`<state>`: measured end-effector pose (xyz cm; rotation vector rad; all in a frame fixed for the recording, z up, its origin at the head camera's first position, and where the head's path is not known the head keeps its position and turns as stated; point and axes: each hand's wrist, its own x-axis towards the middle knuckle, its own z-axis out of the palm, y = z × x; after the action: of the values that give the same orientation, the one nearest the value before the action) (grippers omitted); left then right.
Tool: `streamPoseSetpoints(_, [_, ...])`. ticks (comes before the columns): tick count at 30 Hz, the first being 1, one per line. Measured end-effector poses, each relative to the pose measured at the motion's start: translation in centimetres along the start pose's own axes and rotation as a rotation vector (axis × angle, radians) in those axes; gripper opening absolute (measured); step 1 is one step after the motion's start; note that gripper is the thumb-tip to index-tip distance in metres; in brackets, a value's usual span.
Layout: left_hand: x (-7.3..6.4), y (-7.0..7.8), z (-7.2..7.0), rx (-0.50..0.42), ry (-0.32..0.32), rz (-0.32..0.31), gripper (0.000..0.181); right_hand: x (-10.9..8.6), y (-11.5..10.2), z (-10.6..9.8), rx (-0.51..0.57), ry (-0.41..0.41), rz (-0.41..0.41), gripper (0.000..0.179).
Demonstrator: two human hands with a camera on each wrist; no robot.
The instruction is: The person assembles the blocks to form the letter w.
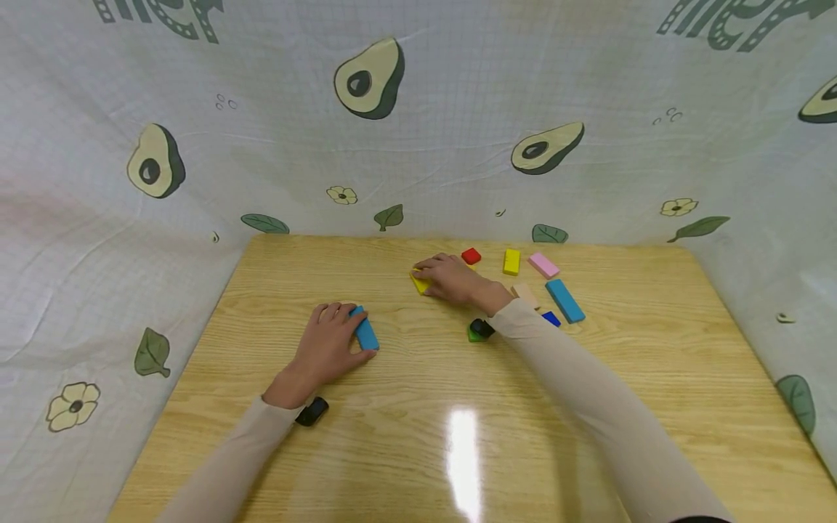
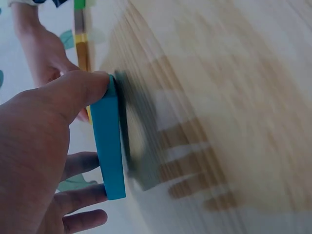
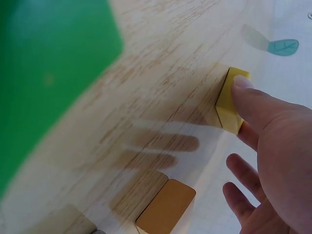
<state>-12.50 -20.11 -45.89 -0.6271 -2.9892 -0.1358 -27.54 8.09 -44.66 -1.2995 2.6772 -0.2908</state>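
My left hand (image 1: 327,341) grips a long blue block (image 1: 367,333) on the left part of the wooden table. In the left wrist view the thumb presses one end of that blue block (image 2: 108,144), and fingertips touch near the other end. Farther back, around the middle, my right hand (image 1: 453,280) pinches a yellow block (image 1: 419,284). The right wrist view shows the thumb on top of this yellow block (image 3: 227,100); other fingers spread loosely beside it. Its far side is hidden by the hand.
Right of my right hand lie a red block (image 1: 471,256), another yellow block (image 1: 511,261), a pink block (image 1: 543,264) and a second blue block (image 1: 565,301). A green block (image 1: 474,335) sits under my right wrist. A patterned cloth (image 1: 451,145) hangs behind the table.
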Motion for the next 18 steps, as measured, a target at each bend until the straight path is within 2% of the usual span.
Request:
streamPoseSetpoints(8, [-0.53,-0.64,-0.01,-0.034,-0.029,-0.005,0.073,-0.05,-0.05,0.06,0.013,0.002,-0.001,0.054])
streamPoseSetpoints(18, [-0.98,-0.71,0.32,-0.054,-0.013,0.026,0.072,0.19,-0.11,-0.06,0.002,-0.019,0.015,0.054])
